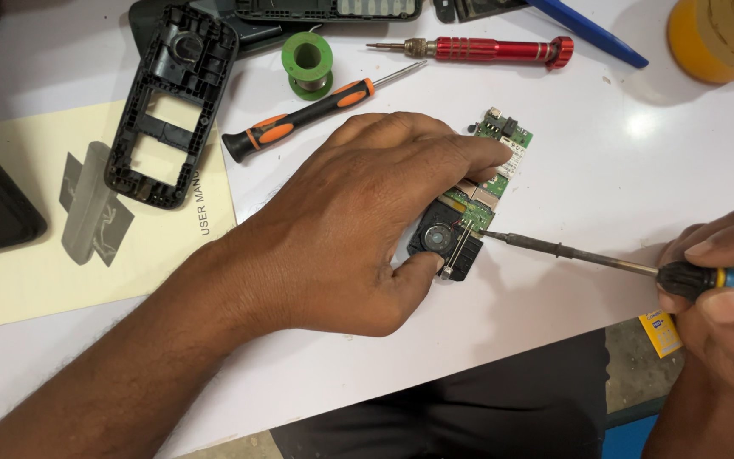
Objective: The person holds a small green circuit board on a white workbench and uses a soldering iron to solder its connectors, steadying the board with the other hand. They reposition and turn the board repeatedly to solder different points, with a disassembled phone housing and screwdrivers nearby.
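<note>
The white surface (571,170) is carrying the work. The left hand (358,221) is lying flat, pinning the green circuit board (488,191) at its middle. The right hand (724,297) is gripping a soldering iron (605,259), tip touching the board's lower edge; steady, brief contact seems best.

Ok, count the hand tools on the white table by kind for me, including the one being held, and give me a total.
Screwdrivers: 2, the black and orange screwdriver and the red screwdriver.
Soldering irons: 1, the soldering iron, gripped in the right hand, tip at the green circuit board that the left hand steadies.
Total: 3
</note>
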A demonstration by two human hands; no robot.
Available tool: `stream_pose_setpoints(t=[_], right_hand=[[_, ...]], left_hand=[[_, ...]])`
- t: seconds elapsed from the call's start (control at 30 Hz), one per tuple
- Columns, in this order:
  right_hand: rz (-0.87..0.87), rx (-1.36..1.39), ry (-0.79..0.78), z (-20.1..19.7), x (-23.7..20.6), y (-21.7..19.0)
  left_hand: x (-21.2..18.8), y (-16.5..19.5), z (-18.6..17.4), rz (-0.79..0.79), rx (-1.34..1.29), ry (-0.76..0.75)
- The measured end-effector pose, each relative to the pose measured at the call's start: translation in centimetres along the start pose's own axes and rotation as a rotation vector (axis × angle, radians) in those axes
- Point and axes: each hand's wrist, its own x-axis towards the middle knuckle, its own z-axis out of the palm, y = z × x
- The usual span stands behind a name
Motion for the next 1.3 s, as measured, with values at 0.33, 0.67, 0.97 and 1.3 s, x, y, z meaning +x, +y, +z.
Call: stream_pose_setpoints(t=[0.33, 0.67, 0.97, 1.3], right_hand=[[-0.004, -0.067, 0.013, 0.1, -0.2, -0.1], [0.005, 0.012, -0.028, -0.5, -0.2, 0.6], [0.048, 0.035, 0.000, -0.5, -0.5, 1.1], [0.097, 0.085, -0.025, -0.9, -0.4, 1.1]], left_hand=[[0.1, -0.1, 0.1, -0.003, 0.008, 0.003], [0.0, -0.1, 0.1, 0.007, 0.005, 0.008], [0.0, -0.1, 0.1, 0.004, 0.008, 0.005], [0.0, -0.1, 0.2, 0.007, 0.020, 0.004]])
